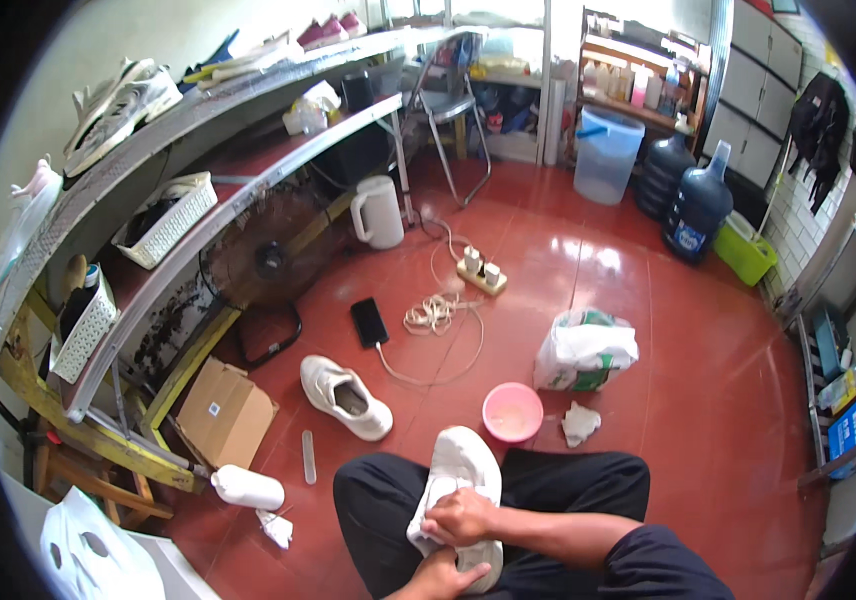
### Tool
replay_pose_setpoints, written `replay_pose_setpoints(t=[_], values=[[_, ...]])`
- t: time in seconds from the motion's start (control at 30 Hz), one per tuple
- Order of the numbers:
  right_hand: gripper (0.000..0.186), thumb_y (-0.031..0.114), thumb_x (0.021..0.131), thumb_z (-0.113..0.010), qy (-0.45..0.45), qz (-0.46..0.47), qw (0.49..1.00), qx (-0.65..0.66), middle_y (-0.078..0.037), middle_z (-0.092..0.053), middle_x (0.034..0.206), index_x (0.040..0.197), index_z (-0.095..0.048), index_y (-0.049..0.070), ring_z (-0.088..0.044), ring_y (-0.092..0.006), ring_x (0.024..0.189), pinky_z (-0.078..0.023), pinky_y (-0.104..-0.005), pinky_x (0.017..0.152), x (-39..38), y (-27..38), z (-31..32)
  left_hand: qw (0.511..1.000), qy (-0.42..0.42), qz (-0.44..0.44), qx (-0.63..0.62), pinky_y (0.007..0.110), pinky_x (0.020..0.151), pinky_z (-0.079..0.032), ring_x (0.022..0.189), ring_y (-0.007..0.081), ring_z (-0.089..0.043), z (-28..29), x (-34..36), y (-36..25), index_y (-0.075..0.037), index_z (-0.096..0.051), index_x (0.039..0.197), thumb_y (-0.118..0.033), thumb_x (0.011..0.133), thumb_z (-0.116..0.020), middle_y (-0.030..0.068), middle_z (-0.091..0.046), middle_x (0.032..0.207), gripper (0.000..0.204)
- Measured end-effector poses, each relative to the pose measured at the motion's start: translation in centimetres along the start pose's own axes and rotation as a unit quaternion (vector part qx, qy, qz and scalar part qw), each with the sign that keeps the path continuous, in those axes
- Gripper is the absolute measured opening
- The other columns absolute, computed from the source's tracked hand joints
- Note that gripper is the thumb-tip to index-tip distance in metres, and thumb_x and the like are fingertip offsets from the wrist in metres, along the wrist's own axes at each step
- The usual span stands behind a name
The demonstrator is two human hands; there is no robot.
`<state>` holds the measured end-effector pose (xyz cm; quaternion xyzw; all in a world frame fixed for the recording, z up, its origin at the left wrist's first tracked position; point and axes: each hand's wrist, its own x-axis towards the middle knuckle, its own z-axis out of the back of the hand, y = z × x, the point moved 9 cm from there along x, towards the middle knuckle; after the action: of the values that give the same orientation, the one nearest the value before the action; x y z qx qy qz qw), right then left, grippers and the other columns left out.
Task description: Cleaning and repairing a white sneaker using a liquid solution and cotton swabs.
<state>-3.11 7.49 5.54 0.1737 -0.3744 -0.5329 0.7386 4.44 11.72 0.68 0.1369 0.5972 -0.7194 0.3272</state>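
Observation:
A white sneaker [458, 460] rests over my lap between my knees in dark trousers. My left hand [438, 572] grips its lower end, thumb along the side. My right hand [461, 518] is closed over the shoe's upper; whatever is in its fingers is hidden. The matching sneaker [346, 398] lies on the red floor ahead to the left. A pink basin [513, 400] with some liquid stands beyond my right knee, beside a crumpled white cloth [580, 423].
A phone [369, 323] on a cable, a power strip [481, 277], a plastic bag [585, 350], cardboard [223, 415] and a white bottle [248, 487] lie around me. Shelving with shoes [123, 110] runs along the left; water jugs [693, 215] stand at back right.

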Motion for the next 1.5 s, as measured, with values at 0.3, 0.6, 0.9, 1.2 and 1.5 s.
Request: replay_pose_setpoints(t=[0.3,0.6,0.9,1.2,1.5], values=[[0.035,0.034,0.084,-0.064,-0.151,-0.038,0.966,-0.206,-0.012,-0.054,0.054,0.06,-0.057,0.01,-0.054,-0.0296,0.046,-0.042,-0.0455,0.044,0.0,-2.8,3.2,0.987,-0.073,-0.117,0.083,0.047,0.073,-0.051,0.084,0.0416,-0.065,0.7,1.5,-1.6,0.001,-0.063,0.091,-0.048,0.083,-0.064,0.0255,-0.066,0.086,0.05],[0.034,0.04,0.078,-0.067,-0.147,-0.07,0.925,-0.344,0.0,-0.058,0.059,0.061,-0.056,0.012,-0.055,-0.0187,0.067,-0.039,-0.0371,0.065,0.3,-5.3,5.7,0.994,-0.042,-0.055,0.083,0.04,0.076,-0.05,0.087,0.0359,-0.066,0.3,1.7,-1.3,0.003,-0.06,0.104,-0.033,0.085,-0.066,0.0221,-0.067,0.093,0.041],[0.032,0.041,0.078,-0.067,-0.156,-0.117,0.918,-0.347,0.001,-0.06,0.065,0.063,-0.061,0.013,-0.054,-0.0187,0.072,-0.038,-0.0381,0.071,-1.3,-4.4,3.7,0.988,-0.012,-0.059,0.142,0.042,0.079,-0.05,0.091,0.0398,-0.064,-0.6,1.5,-1.7,0.005,-0.058,0.105,-0.033,0.085,-0.066,0.0239,-0.066,0.095,0.043],[0.035,0.04,0.077,-0.064,-0.137,-0.054,0.893,-0.425,-0.001,-0.056,0.056,0.057,-0.062,0.012,-0.055,-0.0193,0.064,-0.041,-0.0408,0.072,-1.8,-7.5,4.1,0.985,0.008,-0.049,0.166,0.048,0.076,-0.049,0.089,0.0424,-0.062,-1.1,2.5,-2.5,0.001,-0.056,0.106,-0.032,0.083,-0.066,0.0238,-0.066,0.094,0.041],[0.029,0.036,0.079,-0.064,-0.211,-0.167,0.858,-0.439,-0.004,-0.06,0.059,0.063,-0.067,0.012,-0.06,-0.0244,0.063,-0.046,-0.0413,0.062,-1.5,-9.9,7.2,0.987,-0.003,-0.028,0.161,0.044,0.081,-0.049,0.094,0.0399,-0.063,-0.9,2.0,-1.9,0.003,-0.057,0.109,-0.03,0.084,-0.067,0.0239,-0.066,0.098,0.042]])
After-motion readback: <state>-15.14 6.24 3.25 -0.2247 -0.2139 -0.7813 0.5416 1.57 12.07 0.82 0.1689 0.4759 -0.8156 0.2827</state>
